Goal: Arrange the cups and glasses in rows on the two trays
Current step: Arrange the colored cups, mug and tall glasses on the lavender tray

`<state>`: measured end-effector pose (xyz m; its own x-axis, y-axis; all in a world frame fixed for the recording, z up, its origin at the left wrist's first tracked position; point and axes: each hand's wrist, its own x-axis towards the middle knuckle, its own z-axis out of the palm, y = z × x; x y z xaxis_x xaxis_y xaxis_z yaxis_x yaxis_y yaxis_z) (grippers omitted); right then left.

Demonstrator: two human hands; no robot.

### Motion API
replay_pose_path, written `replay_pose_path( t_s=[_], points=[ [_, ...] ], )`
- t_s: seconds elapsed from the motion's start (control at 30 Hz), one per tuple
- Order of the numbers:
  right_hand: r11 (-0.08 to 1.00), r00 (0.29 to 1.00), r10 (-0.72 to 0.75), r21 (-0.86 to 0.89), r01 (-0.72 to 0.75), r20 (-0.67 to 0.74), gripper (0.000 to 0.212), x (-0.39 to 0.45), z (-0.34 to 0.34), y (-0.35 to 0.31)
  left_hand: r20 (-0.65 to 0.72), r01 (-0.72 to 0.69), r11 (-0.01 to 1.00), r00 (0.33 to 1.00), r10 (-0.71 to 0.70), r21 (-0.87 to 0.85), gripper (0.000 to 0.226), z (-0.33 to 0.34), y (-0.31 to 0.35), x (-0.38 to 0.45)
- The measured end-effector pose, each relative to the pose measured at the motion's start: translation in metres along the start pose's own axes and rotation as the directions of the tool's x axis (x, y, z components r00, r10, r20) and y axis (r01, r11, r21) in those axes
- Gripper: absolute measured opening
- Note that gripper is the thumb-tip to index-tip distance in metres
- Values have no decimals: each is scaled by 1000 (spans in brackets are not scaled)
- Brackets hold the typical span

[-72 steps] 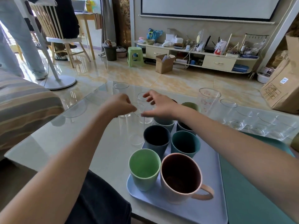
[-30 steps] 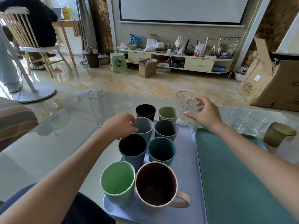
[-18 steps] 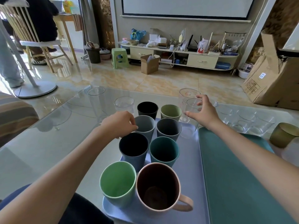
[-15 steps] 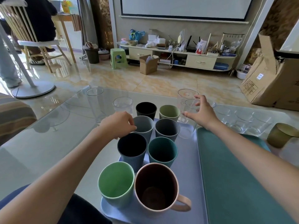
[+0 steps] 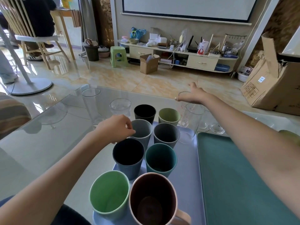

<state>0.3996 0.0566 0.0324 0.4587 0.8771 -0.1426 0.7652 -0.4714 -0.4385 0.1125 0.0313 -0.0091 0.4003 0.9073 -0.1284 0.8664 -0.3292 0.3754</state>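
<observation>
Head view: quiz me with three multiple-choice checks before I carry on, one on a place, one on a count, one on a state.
1. Where does the teal tray lie relative to the lavender tray?
A. On its left
B. Stacked on it
C. Beside it, on its right

2. How many opaque cups stand in the double column?
A. Eight
B. Six
C. Ten

3. The left hand is:
A. flat on the glass table
B. pinching the rim of the grey-blue cup
C. lifting the green cup

Answers:
1 C, the two trays' long edges run side by side.
2 A, four pairs run from the black cup at the far end to the pink mug at the near end.
3 B, the fingertips close on that cup's near-left rim.
</observation>
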Motion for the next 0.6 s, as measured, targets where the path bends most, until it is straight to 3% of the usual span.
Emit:
replay_pose_path(
  t_s=[0.1,0.27,0.33,0.43,0.6],
  points=[
    [991,999,35,-128,-36,-3,101,12,4,-9,5,-11,1000,1000,11,7,14,0,-3,0],
    [977,1000,13,-211,-13,-1,58,9,-4,-19,-34,-35,998,999,37,43,20,0,-4,-4],
    [983,999,2,-183,-10,-44,64,13,-1,-14,-38,-40,998,998,42,51,21,0,-4,-3],
    [997,988,52,57,-44,-144,93,16,5,-9,-36,-46,998,998,48,52,22,2,-4,-2],
    [987,932,-41,132,95,-361,93,7,-15,-9,-34,-59,996,998,61,73,20,3,-3,-2]
  ],
)
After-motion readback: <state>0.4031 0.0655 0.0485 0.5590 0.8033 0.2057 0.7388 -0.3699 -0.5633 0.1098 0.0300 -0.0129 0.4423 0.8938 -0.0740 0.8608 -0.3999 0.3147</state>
